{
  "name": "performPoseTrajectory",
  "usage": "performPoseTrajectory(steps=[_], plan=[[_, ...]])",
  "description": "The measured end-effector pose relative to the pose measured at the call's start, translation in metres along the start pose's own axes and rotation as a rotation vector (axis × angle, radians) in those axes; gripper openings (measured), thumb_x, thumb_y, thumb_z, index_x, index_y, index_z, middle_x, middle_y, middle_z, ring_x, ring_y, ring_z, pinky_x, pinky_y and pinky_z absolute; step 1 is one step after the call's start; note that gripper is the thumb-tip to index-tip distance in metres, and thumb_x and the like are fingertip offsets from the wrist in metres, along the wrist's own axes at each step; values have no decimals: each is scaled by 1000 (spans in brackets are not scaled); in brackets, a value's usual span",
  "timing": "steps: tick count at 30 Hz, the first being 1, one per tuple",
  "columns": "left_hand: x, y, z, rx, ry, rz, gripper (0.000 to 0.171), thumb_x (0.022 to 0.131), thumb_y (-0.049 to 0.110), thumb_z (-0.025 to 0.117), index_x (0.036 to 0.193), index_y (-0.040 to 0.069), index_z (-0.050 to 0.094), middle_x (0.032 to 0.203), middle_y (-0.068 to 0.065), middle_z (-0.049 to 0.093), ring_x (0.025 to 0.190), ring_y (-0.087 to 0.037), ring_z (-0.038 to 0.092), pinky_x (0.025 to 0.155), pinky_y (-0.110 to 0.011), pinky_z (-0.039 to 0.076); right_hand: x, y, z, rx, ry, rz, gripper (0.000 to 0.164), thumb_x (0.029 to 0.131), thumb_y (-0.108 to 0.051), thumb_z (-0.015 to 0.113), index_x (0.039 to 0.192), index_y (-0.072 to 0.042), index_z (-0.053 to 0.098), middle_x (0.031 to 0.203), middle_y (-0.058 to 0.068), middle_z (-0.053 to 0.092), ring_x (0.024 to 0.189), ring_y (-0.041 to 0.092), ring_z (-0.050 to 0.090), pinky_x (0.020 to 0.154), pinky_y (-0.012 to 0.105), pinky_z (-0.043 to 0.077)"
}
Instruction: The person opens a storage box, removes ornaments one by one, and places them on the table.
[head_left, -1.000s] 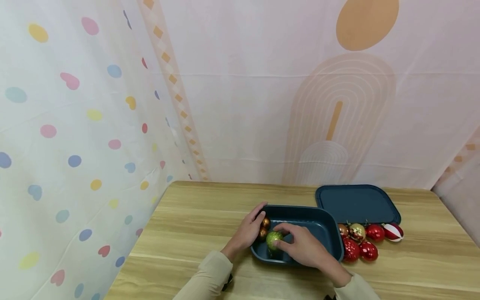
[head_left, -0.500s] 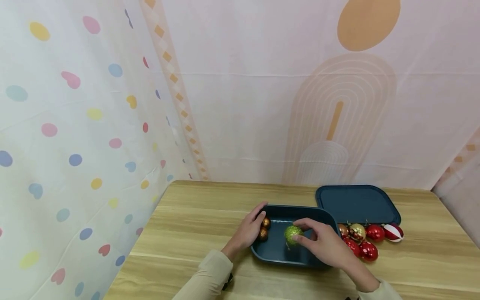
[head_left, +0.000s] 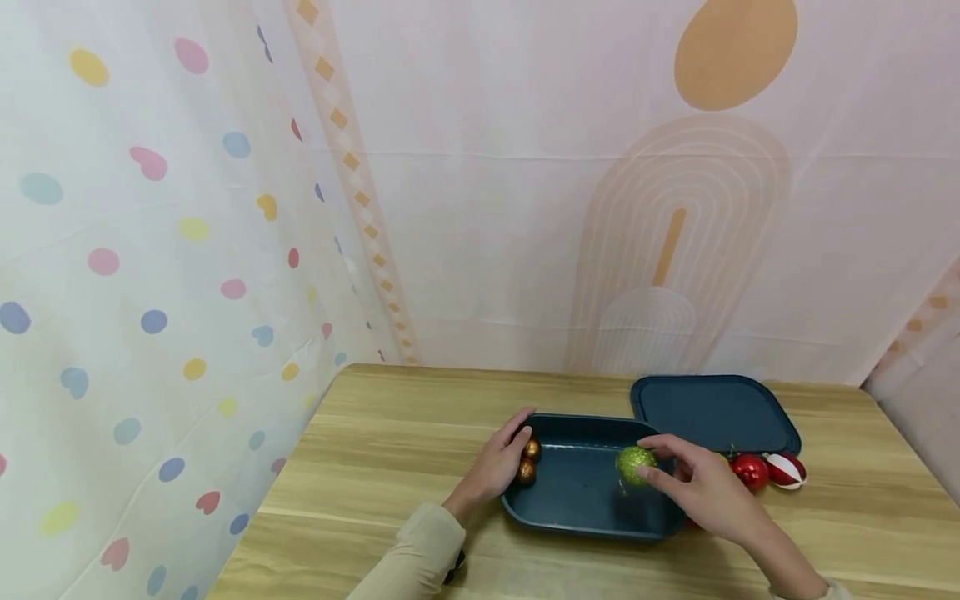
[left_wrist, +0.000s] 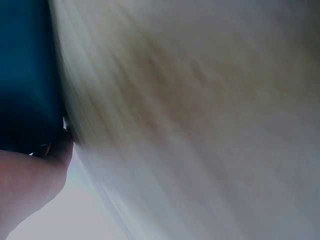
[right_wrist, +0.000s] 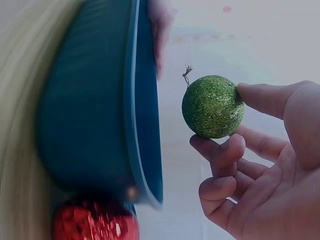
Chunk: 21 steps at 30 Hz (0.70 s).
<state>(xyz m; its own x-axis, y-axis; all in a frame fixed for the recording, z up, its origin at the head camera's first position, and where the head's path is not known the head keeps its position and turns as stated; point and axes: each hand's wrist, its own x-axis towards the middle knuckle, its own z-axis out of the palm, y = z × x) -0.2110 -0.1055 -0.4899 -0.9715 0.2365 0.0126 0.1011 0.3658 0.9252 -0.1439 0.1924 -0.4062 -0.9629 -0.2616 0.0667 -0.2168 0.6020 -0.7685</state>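
Observation:
A dark blue rectangular box (head_left: 592,533) stands on the table. My left hand (head_left: 498,462) grips its left end, thumb over the rim; in the left wrist view part of that hand (left_wrist: 37,180) shows at the box wall (left_wrist: 27,75). Between thumb and fingertips my right hand (head_left: 708,492) pinches a green glitter Christmas ball (head_left: 636,466), raised over the box's right part. The right wrist view has this ball (right_wrist: 213,107) above the rim, its small wire loop visible. Inside the box's left end lie two copper-brown balls (head_left: 527,472), partly behind the left thumb.
A flat dark blue lid (head_left: 712,412) lies behind and to the right. Right of the box are a shiny red ball (head_left: 750,472) and a red-and-white one (head_left: 785,471); others are hidden behind the right hand. A patterned curtain (head_left: 487,250) hangs behind the table.
My right hand has carried the green ball rightward and up, from beside the copper balls to above the box's right end. The left hand keeps its hold on the box.

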Motion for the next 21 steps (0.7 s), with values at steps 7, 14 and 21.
performPoseTrajectory(steps=[7, 14, 21], plan=[[-1, 2, 0, -2, 4, -9, 48, 108, 38, 36, 154, 25, 38, 159, 5, 34, 149, -24, 25, 120, -54, 20, -12, 13, -18, 35, 38, 9, 38, 93, -29, 70, 125, -9, 64, 108, 7, 69, 72, 15, 55, 57, 23, 48], [-1, 3, 1, -6, 3, -14, 47, 108, 36, 37, 154, 25, 38, 159, 4, 34, 149, -23, 25, 120, -54, 20, -22, 28, -34, 32, 89, -1, 38, 95, -22, 68, 127, -4, 62, 112, 13, 69, 68, 14, 57, 55, 24, 48], [-1, 3, 2, -1, 8, -10, 47, 108, 36, 38, 153, 25, 39, 159, 3, 34, 149, -24, 25, 120, -54, 21, -29, 55, -52, 21, 92, 31, 40, 99, -19, 62, 132, 2, 56, 114, 17, 67, 81, 7, 65, 64, 26, 55]])
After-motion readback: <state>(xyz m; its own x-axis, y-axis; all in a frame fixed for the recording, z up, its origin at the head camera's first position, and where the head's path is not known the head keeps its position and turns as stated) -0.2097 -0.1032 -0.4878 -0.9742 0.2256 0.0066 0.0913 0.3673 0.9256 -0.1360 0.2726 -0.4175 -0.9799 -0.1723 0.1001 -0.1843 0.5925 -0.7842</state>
